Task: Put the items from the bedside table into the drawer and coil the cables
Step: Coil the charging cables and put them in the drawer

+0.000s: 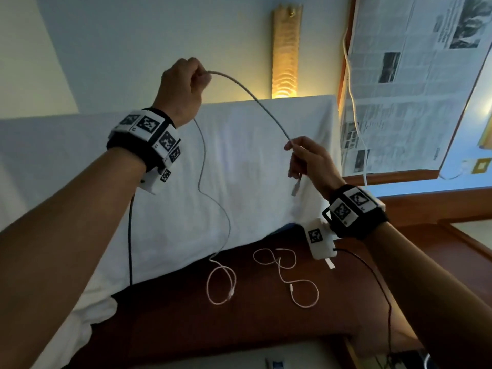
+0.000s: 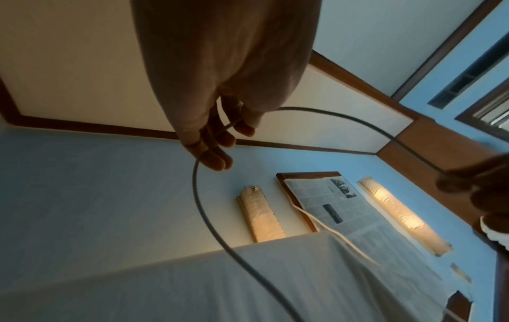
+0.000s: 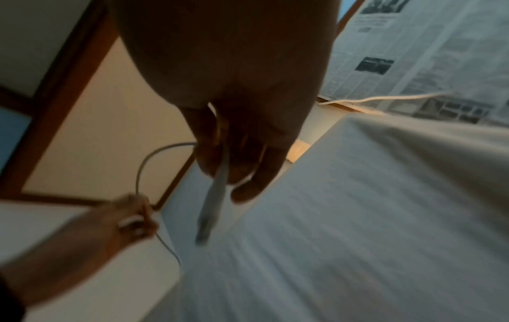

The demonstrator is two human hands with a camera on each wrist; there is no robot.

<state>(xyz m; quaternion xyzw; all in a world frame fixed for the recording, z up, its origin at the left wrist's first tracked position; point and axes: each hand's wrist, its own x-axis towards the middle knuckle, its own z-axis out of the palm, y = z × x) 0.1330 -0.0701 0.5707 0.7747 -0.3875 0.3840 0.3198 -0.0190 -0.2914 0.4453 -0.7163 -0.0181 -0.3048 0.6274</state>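
My grey cable [image 1: 255, 102] arcs over white bedding [image 1: 253, 161]; pale pink cables [image 1: 287, 272] cross the dark reddish-brown table [image 1: 266, 328].

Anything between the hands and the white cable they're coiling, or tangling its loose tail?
Nothing visible. The left hand and right hand both already grip the white cable, arched free between them. Its tail hangs down to the bedside table, ending in a loop apart from the second cable; no crossing visible.
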